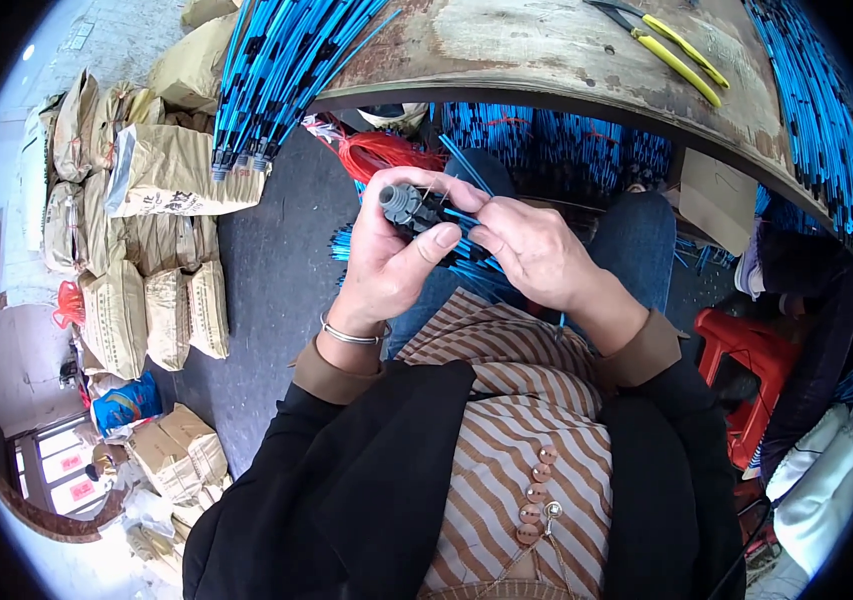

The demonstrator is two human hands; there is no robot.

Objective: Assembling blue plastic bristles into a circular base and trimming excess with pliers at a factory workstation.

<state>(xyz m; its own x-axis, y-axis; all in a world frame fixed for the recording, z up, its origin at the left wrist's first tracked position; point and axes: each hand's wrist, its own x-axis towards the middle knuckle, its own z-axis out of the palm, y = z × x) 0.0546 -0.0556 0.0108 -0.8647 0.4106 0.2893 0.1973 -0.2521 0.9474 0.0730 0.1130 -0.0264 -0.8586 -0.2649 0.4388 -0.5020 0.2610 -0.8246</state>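
My left hand (pixel 384 262) is closed around a dark grey plastic fitting (pixel 408 208) with a ribbed, round end that points up toward me. Against its other side, my right hand (pixel 536 248) is closed in a pinch, thumb and forefinger together. A short piece of blue tube shows between the two hands, but what exactly the right fingertips grip is hidden. Below the hands, across my lap, lies a bundle of thin blue tubes with black parts (pixel 481 281). A loop of red plastic strips (pixel 386 157) hangs just beyond my left hand.
A worn wooden table (pixel 516 40) stands ahead, with yellow-handled pliers (pixel 674 60) and blue tube bundles (pixel 281 65) on it. More bundles (pixel 586 140) sit underneath. Stacked paper sacks (pixel 111 310) fill the left. A red stool (pixel 746 365) and a person's dark-clothed leg (pixel 811 350) are at right.
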